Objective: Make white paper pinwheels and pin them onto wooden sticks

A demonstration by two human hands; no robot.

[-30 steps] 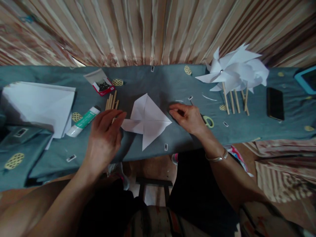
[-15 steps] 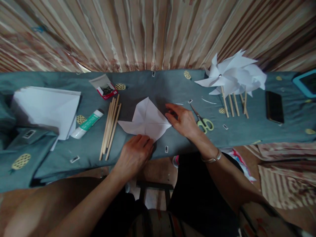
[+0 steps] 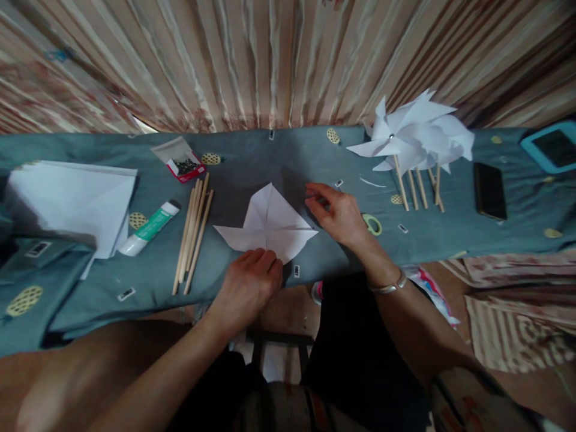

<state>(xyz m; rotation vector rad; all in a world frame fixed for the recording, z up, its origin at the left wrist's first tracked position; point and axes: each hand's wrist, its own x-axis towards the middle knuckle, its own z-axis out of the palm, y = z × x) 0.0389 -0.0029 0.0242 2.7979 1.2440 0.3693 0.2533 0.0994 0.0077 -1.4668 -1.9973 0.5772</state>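
Observation:
A white paper cut into pinwheel blades (image 3: 266,216) lies in front of me, its flaps partly spread. My left hand (image 3: 252,285) has its fingers curled closed on the near edge of that paper. To the right of the paper is my right hand (image 3: 337,216), fingers and thumb apart, with nothing visible between them. It appears just clear of the right blade tip. Beside its wrist shows a green handle loop of the scissors (image 3: 378,229); my right hand hides the rest.
Wooden sticks (image 3: 193,234), a glue tube (image 3: 153,227), an open red box of small pins (image 3: 185,168) and stacked white paper (image 3: 76,198) are left. Finished paper pinwheels (image 3: 418,135), a phone (image 3: 490,192) and a blue-framed device (image 3: 553,147) are right. A curtain (image 3: 252,66) hangs behind.
My right hand has drawn slightly away from the paper's right tip and now covers most of the scissors. My left hand stays at the paper's near edge. The whole view has shifted slightly.

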